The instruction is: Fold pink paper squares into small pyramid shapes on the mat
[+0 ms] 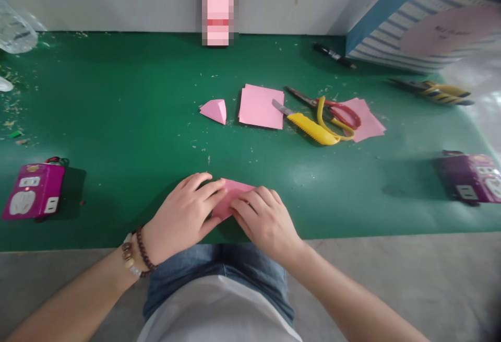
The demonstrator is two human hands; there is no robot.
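Note:
A folded pink paper (228, 199) lies near the front edge of the green table, under both hands. My left hand (188, 211) presses its left side with spread fingers. My right hand (266, 216) rests on the right part, its fingers bent and close together at the paper. Beyond the hands, a small folded pink piece (215, 110) sits left of a stack of square pink sheets (260, 106). Yellow-handled scissors or a cutter (313, 128) overlap the stack's right side, beside red-handled scissors (340, 112) that lie partly over more pink sheets (366, 125).
Purple boxes with sockets stand at the left (37, 190) and right (475, 177). A black pen (332, 55) and yellow-black pliers (438, 90) lie at the back right, near a striped box (422, 28). A clear plastic item (15, 28) is at the back left.

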